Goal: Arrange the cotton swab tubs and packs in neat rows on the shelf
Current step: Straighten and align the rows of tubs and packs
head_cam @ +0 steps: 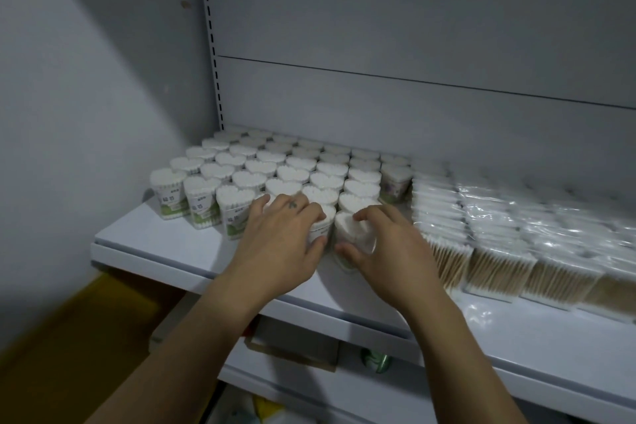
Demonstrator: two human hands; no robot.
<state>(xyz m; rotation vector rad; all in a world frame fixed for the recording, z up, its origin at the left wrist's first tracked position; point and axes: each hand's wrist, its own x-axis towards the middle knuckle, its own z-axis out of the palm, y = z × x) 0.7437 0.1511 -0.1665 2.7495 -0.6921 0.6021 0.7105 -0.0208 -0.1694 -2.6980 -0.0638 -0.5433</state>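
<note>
The left hand point(282, 237) grips one heart-shaped clear tub of white cotton swabs point(323, 222), the right hand point(392, 251) the neighbouring tub point(351, 234). Both stand touching on the white metal shelf point(155, 244), filled rows point(296, 169) straight beyond.

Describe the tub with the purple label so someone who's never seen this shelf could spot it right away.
On the white shelf, heart-shaped cotton swab tubs fill the left and flat packs the right. Follow the tubs' right edge, beside the packs, to the frontmost tub in that end column. Its label is purple; the other visible labels are green.
</note>
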